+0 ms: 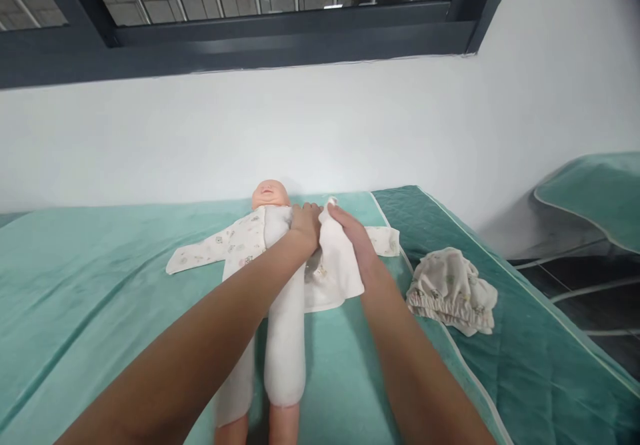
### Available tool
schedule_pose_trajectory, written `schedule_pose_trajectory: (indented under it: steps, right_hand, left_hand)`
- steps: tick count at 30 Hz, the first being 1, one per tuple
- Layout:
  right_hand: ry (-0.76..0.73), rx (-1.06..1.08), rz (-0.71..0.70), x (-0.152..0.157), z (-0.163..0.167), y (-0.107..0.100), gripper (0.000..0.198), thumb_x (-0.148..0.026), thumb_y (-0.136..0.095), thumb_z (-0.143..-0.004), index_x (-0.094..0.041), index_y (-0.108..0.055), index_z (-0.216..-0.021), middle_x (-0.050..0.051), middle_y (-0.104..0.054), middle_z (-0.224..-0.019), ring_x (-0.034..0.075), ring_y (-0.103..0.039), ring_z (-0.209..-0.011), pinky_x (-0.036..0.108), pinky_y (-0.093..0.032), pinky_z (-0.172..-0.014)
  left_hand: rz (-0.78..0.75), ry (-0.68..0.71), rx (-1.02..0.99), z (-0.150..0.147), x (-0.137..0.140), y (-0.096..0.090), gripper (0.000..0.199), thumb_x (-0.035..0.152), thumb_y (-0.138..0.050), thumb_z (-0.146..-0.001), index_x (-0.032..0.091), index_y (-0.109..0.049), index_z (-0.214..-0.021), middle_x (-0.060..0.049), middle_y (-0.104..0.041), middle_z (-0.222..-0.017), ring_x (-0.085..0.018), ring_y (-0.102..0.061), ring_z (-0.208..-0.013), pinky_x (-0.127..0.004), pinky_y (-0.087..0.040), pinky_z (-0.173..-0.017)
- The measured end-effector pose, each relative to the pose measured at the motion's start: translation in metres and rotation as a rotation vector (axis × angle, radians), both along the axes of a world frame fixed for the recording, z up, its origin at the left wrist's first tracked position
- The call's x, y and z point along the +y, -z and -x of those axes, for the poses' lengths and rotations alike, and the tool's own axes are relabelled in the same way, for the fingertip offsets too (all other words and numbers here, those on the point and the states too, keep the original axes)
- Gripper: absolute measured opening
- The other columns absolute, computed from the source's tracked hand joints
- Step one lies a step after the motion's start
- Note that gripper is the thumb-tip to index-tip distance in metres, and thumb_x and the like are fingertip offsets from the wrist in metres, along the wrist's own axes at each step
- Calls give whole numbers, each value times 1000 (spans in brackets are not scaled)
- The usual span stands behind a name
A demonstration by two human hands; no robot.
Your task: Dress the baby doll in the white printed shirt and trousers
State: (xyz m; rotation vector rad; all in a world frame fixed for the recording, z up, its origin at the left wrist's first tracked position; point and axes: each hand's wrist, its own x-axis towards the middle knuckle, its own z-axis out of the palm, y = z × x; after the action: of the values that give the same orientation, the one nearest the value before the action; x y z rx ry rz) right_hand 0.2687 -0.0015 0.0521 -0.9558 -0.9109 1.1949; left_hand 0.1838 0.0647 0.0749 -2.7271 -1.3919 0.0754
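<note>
A baby doll (pixel 286 352) with a white cloth body lies on its back, its head toward the wall. A white patterned baby shirt (pixel 245 240) is spread under and over it, one sleeve stretched out at each side. My right hand (pixel 354 235) grips the lifted right front of the shirt, thumb at its upper edge. My left hand (pixel 306 224) rests at the doll's chest and shoulder beside that flap; its fingertips are partly hidden, so its grip is unclear.
Folded patterned baby pants (pixel 453 292) with a gathered waistband lie to the right on the green bed cover (pixel 125 298). Behind the bed stand a white wall (pixel 200 138) and a dark window frame (pixel 280 42). A green padded surface (pixel 595 195) shows at far right.
</note>
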Motion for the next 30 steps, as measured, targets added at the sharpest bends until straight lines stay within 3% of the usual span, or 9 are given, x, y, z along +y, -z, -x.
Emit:
schedule_pose_trajectory:
  steps: [3,7,9,12,16,20,24,27,30]
  right_hand:
    - [-129,172,-22,-3,14,-2,50,-48,-76,-71,-20,-60,-108,2,-68,-84,20,-65,-75,28,-52,-64]
    - [-262,196,-88,-11,15,-6,48,-39,-78,-72,-21,-60,-112,0,-66,-84,15,-61,-68,24,-47,-58]
    - [-301,196,-145,-15,15,-9,50,-35,-78,-72,-22,-60,-116,0,-67,-91,14,-61,-72,23,-49,-62]
    - [-360,190,-213,-20,18,-12,57,-28,-79,-72,-25,-59,-125,1,-66,-107,15,-63,-90,23,-51,-79]
    - [-516,121,-179,-27,20,-13,63,-28,-76,-78,-29,-52,-137,2,-63,-118,13,-62,-90,23,-51,-76]
    - [-673,41,-179,-28,21,-10,58,-35,-71,-84,-28,-51,-138,8,-63,-124,14,-66,-83,26,-53,-68]
    - [-662,-11,-165,-25,22,-4,48,-37,-68,-87,-24,-57,-132,9,-67,-118,14,-68,-81,24,-54,-66]
    - [-634,-93,-113,-23,24,-3,47,-38,-67,-88,-23,-56,-131,8,-70,-111,12,-68,-72,21,-52,-58]
    - [-650,-252,-74,-26,28,-8,44,-42,-64,-89,-21,-57,-127,7,-72,-104,12,-68,-65,20,-50,-54]
  left_hand:
    - [79,34,-99,13,9,-8,43,22,-63,-79,15,-57,-121,-19,-58,-127,-33,-57,-115,-41,-44,-95]
    - [208,204,-289,39,14,-32,35,27,-50,-87,20,-53,-121,-7,-63,-125,-18,-63,-103,-26,-49,-83]
    - [262,275,-421,51,13,-44,29,25,-47,-86,20,-57,-113,-3,-68,-113,-15,-64,-96,-23,-49,-79]
    - [282,273,-616,65,12,-52,22,23,-51,-79,20,-62,-98,1,-68,-86,-14,-61,-80,-24,-48,-72]
    - [249,274,-772,83,18,-49,13,17,-50,-73,20,-62,-78,0,-65,-87,-13,-57,-76,-25,-47,-72]
    - [121,56,-890,102,22,-40,12,12,-47,-73,20,-55,-68,-3,-65,-99,-15,-60,-90,-28,-50,-83]
    - [73,-185,-954,114,20,-30,10,15,-48,-78,21,-56,-75,-3,-67,-97,-17,-62,-92,-31,-49,-87]
    - [152,-234,-949,112,17,-27,9,25,-52,-83,21,-59,-88,-3,-69,-102,-17,-63,-94,-30,-49,-86]
    - [182,-221,-783,99,18,-26,25,43,-55,-85,22,-60,-98,-5,-69,-111,-21,-64,-98,-33,-49,-86]
